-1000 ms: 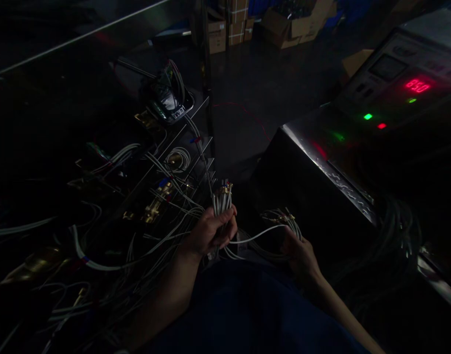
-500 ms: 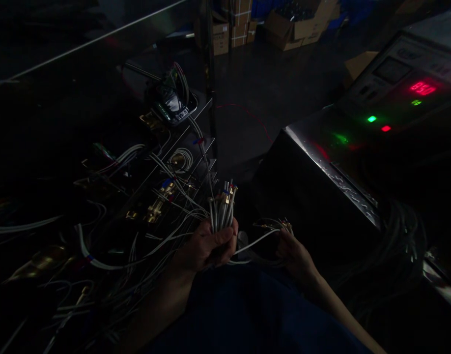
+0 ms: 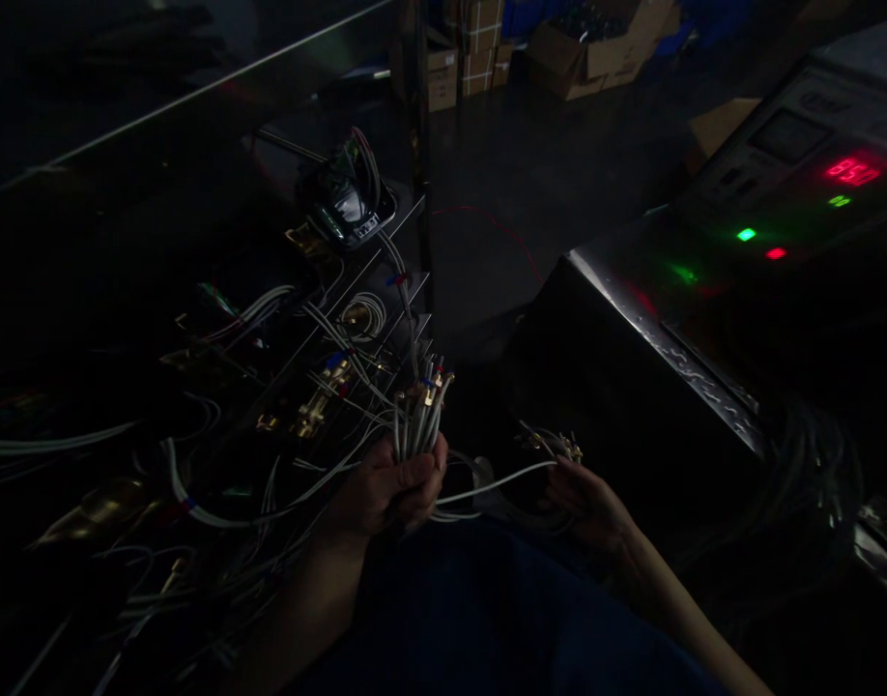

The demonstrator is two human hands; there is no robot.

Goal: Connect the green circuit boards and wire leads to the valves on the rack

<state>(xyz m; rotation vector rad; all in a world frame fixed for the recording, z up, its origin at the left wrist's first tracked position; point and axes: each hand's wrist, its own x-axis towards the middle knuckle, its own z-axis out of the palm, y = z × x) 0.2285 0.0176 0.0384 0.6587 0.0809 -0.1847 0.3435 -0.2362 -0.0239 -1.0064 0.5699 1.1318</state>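
Note:
My left hand [image 3: 400,483] is closed round an upright bundle of grey cables [image 3: 418,425]; their ends carry small brass fittings and red and blue marks. My right hand [image 3: 588,498] is closed on several cable ends [image 3: 570,447], with small metal tips sticking out above its fingers. A pale cable [image 3: 501,480] runs across the gap between both hands. To the left, more pale wires [image 3: 270,512] spread over a dark surface among brass valve bodies [image 3: 320,398].
Left, a device with a circuit board [image 3: 346,198] stands on a metal rack. On the right is a metal machine [image 3: 661,348] with a lit control panel [image 3: 849,171], and a hanging cable coil [image 3: 813,483]. Cardboard boxes [image 3: 585,58] stand on the floor beyond.
My left hand has moved slightly left with its bundle, and the gap between my hands has widened. The surroundings have shifted a little to the right in view.

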